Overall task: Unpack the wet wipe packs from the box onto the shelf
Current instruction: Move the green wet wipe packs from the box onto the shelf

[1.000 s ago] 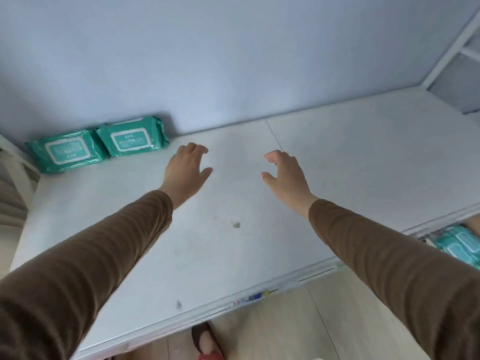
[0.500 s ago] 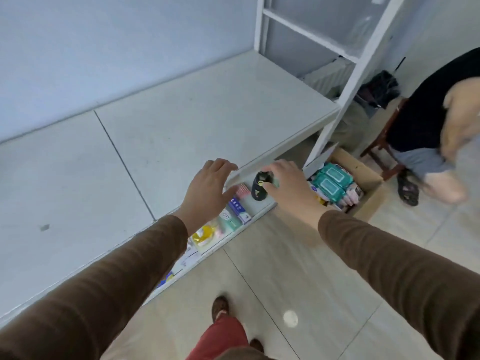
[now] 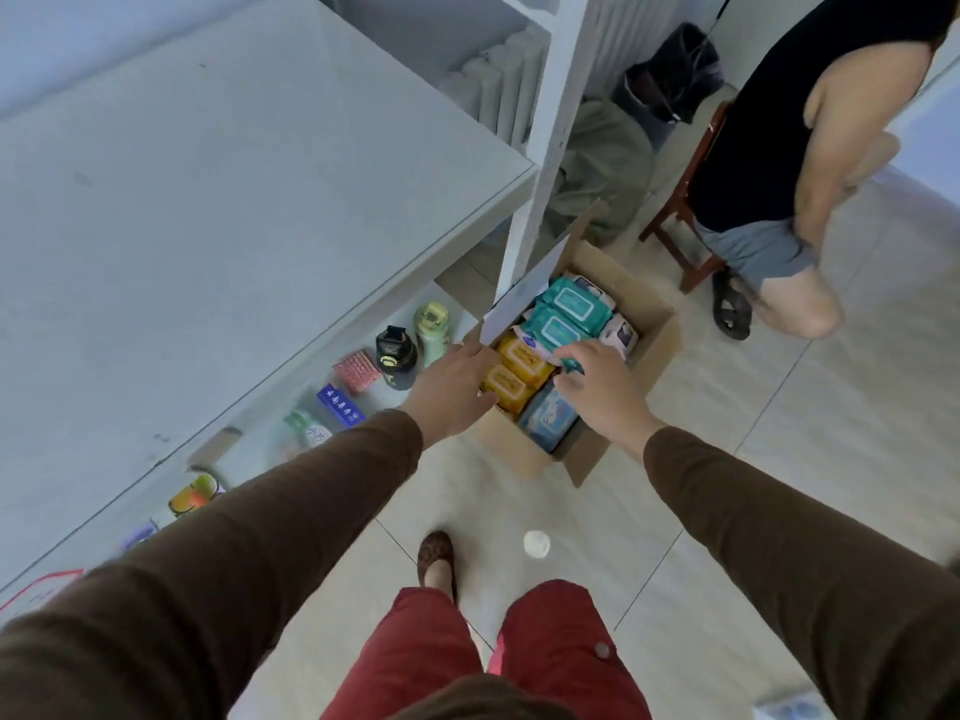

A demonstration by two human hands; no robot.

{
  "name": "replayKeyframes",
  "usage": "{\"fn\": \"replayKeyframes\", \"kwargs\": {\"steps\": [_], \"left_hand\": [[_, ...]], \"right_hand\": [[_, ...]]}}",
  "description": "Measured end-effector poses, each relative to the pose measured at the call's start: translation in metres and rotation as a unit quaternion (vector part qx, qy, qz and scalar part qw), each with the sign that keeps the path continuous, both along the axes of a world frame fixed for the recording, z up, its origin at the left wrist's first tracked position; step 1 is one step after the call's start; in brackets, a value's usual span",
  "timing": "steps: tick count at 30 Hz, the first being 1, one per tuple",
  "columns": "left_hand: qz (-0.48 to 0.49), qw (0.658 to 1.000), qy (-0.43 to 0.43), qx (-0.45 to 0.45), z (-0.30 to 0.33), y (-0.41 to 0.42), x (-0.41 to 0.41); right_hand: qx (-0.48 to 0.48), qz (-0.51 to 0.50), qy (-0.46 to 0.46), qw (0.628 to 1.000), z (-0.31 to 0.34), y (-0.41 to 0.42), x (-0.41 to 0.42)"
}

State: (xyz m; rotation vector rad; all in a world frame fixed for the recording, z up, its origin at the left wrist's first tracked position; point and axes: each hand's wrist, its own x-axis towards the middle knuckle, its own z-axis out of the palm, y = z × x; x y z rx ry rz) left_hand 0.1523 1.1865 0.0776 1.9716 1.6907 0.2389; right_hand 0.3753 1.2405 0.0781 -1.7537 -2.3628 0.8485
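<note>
A: Teal packs point(image 3: 563, 314) lying stacked at the far end of the box point(image 3: 647, 324), on the floor just beside the shelf point(image 3: 249, 200) post point(image 3: 550, 148). Orange packs point(image 3: 514, 371) and a blue pack point(image 3: 548, 420) filling the near end.

B: Standing open, flaps up, so reaching in from above. Hands?

A: Right hand point(image 3: 602, 387) hovering over the box middle, fingers curling near a teal pack's edge; gripping or only touching — cannot tell. Left hand point(image 3: 457, 387) reaching at the near-left corner, fingers straight, holding nothing, probably steadying the flap point(image 3: 519, 298).

B: Shelf top?

A: Lying bare in this view, well above the box, so lifting up and leftward likely needed.

B: Anything obstructing?

A: Post rising right at the box's far-left corner, flap leaning against it. Bottles point(image 3: 410, 350) and small cartons point(image 3: 340, 405) crowding the lower tier. Second person point(image 3: 769, 148) standing near the far side, by a chair point(image 3: 685, 210). White cap point(image 3: 536, 543) lying on the floor tiles.
</note>
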Motion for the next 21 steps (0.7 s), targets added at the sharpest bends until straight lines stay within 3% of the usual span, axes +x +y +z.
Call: {"fn": "replayKeyframes", "kwargs": {"steps": [13,21], "left_hand": [[0.027,0.987,0.105,-0.117,-0.127,0.168,0.122],[-0.008,0.970,0.193,-0.148,-0.236,0.266,0.157]], "right_hand": [[-0.165,-0.062,0.033,0.984,-0.145,0.204,0.131],[-0.188,-0.033,-0.025,0.981,-0.251,0.307,0.148]]}}
